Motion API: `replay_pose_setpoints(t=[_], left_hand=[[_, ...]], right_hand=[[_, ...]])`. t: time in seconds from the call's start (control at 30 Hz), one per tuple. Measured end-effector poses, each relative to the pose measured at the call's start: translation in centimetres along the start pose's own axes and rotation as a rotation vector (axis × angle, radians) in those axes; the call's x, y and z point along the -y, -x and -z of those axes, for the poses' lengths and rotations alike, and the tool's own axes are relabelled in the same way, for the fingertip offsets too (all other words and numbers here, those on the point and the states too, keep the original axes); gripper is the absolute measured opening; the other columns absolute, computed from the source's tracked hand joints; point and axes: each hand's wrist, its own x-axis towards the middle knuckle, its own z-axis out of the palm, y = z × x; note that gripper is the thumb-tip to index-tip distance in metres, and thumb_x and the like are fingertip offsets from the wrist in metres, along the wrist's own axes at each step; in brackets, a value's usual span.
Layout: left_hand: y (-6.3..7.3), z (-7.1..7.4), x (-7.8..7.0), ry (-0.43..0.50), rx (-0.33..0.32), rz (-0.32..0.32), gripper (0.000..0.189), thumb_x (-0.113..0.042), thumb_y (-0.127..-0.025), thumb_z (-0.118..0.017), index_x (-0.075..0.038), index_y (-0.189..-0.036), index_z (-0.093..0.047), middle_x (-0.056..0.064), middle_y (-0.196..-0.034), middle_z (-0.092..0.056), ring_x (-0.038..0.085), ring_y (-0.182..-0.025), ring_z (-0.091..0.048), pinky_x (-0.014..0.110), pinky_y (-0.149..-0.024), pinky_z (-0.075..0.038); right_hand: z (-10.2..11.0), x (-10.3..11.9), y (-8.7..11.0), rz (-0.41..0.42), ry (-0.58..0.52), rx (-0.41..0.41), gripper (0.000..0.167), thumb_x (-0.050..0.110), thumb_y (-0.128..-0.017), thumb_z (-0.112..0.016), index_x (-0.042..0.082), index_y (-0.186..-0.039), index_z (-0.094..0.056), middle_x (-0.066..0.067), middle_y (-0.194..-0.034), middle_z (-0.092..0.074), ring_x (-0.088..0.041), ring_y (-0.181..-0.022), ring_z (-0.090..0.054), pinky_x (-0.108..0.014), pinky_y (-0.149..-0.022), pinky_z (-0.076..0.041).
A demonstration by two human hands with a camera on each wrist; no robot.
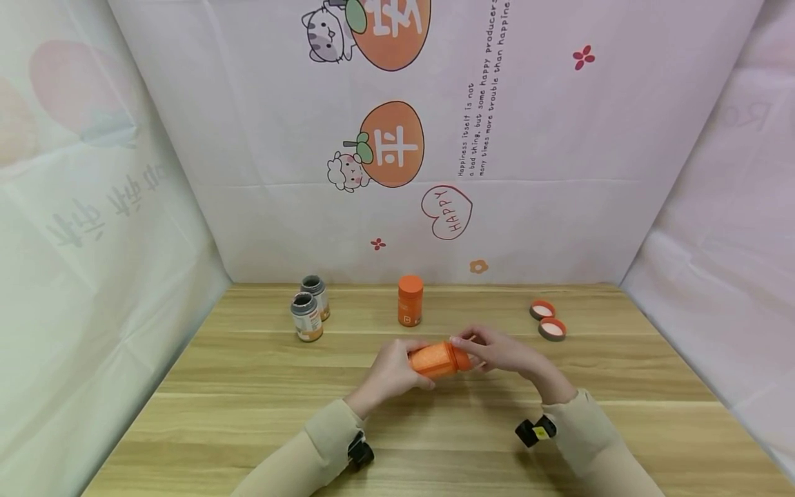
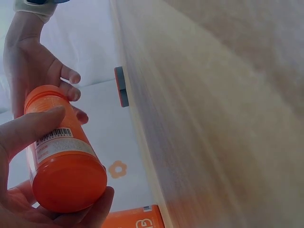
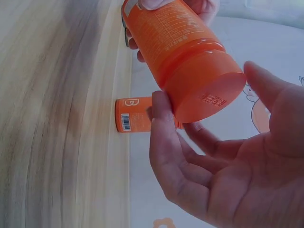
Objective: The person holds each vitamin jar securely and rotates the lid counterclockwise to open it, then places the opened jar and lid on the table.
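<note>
My left hand [image 1: 393, 371] grips an orange bottle [image 1: 433, 360] round its body, holding it tilted on its side above the table. In the left wrist view the thumb lies over the label, near a barcode, and the round base faces the camera. The bottle's orange cap [image 3: 204, 85] points toward my right hand [image 1: 497, 349]. The right thumb and fingers are at the cap's edge on opposite sides, as the right wrist view shows. Behind them, a second orange bottle [image 1: 410, 304] stands upright with its cap on.
Two grey bottles without caps, a nearer one [image 1: 307, 319] and a farther one [image 1: 317, 297], stand at the back left. Two orange-and-grey caps, one [image 1: 543, 309] behind the other [image 1: 552, 329], lie at the back right. A printed white cloth [image 1: 528, 221] rises behind the wooden table [image 1: 248, 414].
</note>
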Motion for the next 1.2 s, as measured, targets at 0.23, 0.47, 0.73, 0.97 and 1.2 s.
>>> replay_pose_setpoints(t=[0.23, 0.47, 0.73, 0.97, 1.2], left_hand=[[-0.05, -0.06, 0.06, 0.001, 0.002, 0.003, 0.059, -0.011, -0.054, -0.089, -0.010, -0.110, -0.069, -0.001, -0.098, -0.069, 0.011, -0.081, -0.056, 0.028, -0.073, -0.046], [-0.03, 0.09, -0.13, -0.011, -0.001, 0.016, 0.061, -0.012, -0.055, -0.089, -0.010, -0.112, -0.069, 0.001, -0.102, -0.069, 0.012, -0.082, -0.057, 0.029, -0.073, -0.047], [-0.05, 0.29, -0.17, 0.000, 0.004, 0.047, 0.063, -0.012, -0.056, -0.089, -0.010, -0.115, -0.068, 0.002, -0.103, -0.069, 0.013, -0.084, -0.058, 0.032, -0.075, -0.047], [-0.09, 0.46, -0.15, 0.007, 0.001, 0.056, 0.064, -0.012, -0.057, -0.089, -0.010, -0.117, -0.067, 0.002, -0.103, -0.069, 0.014, -0.084, -0.056, 0.033, -0.074, -0.046], [-0.07, 0.60, 0.04, 0.022, -0.017, 0.051, 0.062, -0.014, -0.060, -0.087, -0.012, -0.118, -0.066, 0.002, -0.103, -0.067, 0.015, -0.084, -0.056, 0.033, -0.073, -0.046]], right_hand=[[-0.01, -0.11, 0.10, -0.046, -0.024, 0.014, 0.058, 0.050, -0.092, -0.053, 0.001, -0.124, -0.050, -0.012, -0.101, -0.059, -0.021, -0.078, -0.061, -0.040, -0.070, -0.055], [0.19, -0.21, 0.01, -0.006, -0.031, 0.037, 0.054, 0.046, -0.094, -0.052, 0.000, -0.122, -0.050, -0.015, -0.105, -0.060, -0.027, -0.087, -0.064, -0.045, -0.078, -0.055], [0.38, 0.02, 0.35, 0.032, -0.047, 0.022, 0.052, 0.041, -0.092, -0.058, 0.003, -0.125, -0.047, -0.016, -0.114, -0.059, -0.030, -0.093, -0.063, -0.045, -0.081, -0.054], [0.66, -0.16, 0.49, 0.043, -0.078, -0.008, 0.054, 0.039, -0.090, -0.061, 0.004, -0.128, -0.046, -0.018, -0.118, -0.056, -0.024, -0.095, -0.062, -0.044, -0.084, -0.053], [0.84, -0.57, 0.45, 0.055, -0.144, -0.049, 0.056, 0.037, -0.089, -0.064, 0.004, -0.130, -0.043, -0.019, -0.117, -0.054, -0.026, -0.096, -0.063, -0.046, -0.089, -0.051]])
